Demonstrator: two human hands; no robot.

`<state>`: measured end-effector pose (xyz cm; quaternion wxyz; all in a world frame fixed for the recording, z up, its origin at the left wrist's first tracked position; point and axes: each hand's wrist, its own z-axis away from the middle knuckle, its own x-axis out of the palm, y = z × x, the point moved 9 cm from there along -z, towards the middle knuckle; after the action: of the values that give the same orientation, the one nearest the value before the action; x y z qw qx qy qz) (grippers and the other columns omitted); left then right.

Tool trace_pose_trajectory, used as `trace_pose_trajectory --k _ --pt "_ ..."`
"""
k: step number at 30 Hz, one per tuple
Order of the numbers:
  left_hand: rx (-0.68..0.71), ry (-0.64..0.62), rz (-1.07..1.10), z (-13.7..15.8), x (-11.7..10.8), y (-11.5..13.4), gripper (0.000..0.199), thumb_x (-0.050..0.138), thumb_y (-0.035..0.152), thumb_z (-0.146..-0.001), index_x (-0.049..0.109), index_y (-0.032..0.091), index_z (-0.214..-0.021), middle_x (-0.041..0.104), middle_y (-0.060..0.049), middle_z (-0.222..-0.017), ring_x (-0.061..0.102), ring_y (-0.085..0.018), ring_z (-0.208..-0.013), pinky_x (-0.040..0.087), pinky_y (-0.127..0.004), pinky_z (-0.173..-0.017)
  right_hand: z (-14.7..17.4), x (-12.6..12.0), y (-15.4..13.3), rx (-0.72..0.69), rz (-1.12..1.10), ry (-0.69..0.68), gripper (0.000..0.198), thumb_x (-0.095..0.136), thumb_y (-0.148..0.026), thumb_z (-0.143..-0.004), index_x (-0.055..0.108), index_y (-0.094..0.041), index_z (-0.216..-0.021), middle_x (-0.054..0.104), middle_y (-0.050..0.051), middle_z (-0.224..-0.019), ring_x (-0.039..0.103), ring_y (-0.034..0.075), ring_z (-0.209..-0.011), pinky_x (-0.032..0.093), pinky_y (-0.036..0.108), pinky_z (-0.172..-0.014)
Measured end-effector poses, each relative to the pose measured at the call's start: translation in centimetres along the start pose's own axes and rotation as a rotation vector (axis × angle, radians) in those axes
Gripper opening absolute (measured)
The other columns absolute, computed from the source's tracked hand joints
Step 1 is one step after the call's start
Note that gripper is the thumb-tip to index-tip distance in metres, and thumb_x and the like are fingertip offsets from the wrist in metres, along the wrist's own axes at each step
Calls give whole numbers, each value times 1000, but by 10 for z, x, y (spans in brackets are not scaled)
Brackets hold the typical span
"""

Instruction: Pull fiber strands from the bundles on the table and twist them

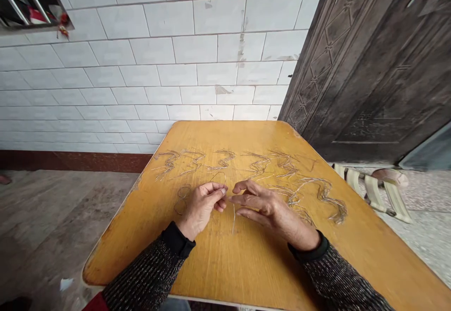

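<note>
My left hand (204, 205) pinches a thin wire (233, 221) between thumb and forefinger above the middle of the table. A curved part of this wire arches up behind the fingertips, and one straight end hangs down between my two hands. My right hand (266, 204) is close by on the right, its fingers spread; whether a fingertip touches the wire I cannot tell. Just left of my left hand lies a looped wire (181, 200). Bent wire bundles (291, 196) lie beside and partly behind my right hand.
On the yellow wooden table (218, 264), several wavy wire bundles (225, 159) lie in a row farther back, and another bundle (326, 196) lies at right. Behind stands a white tiled wall (176, 76). A dark carved door (369, 81) and a strapped seat (373, 191) are at right.
</note>
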<state>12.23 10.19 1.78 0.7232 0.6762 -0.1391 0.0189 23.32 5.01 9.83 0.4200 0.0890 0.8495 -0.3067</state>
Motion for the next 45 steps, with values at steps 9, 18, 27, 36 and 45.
trace_pose_trajectory --k 9,18,27,36,45 --pt "-30 16 29 3 3 2 19 66 30 -66 58 13 -70 57 0 -60 49 -7 -47 33 -20 -45 -1 12 7 60 -43 -38 21 45 -32 -88 61 -19 -86 57 5 -91 57 12 -77 44 24 -68" --pt "-116 -35 219 5 8 -5 20 70 23 -64 57 14 -77 58 -1 -71 53 -8 -60 32 -18 -49 0 13 36 341 -27 96 8 57 -19 -77 54 -16 -71 57 2 -69 51 11 -59 37 23 -55" --pt "-135 -98 365 3 11 -8 14 68 15 -67 62 11 -79 58 -2 -71 52 -6 -60 38 -18 -56 -1 13 32 290 -102 117 10 59 -22 -77 53 -16 -71 57 1 -68 49 11 -58 36 23 -55" --pt "-100 -231 523 7 26 5 30 62 11 -71 59 13 -101 62 -8 -96 57 -15 -90 43 -24 -77 -1 0 35 270 -38 271 22 53 -28 -83 51 -16 -64 55 2 -66 50 11 -58 38 23 -55" --pt "-51 -192 539 4 27 0 18 71 18 -67 65 12 -82 64 -7 -97 58 -13 -90 43 -22 -81 1 -4 31 258 34 358 27 49 -31 -85 51 -17 -63 54 2 -65 49 11 -57 37 23 -54"
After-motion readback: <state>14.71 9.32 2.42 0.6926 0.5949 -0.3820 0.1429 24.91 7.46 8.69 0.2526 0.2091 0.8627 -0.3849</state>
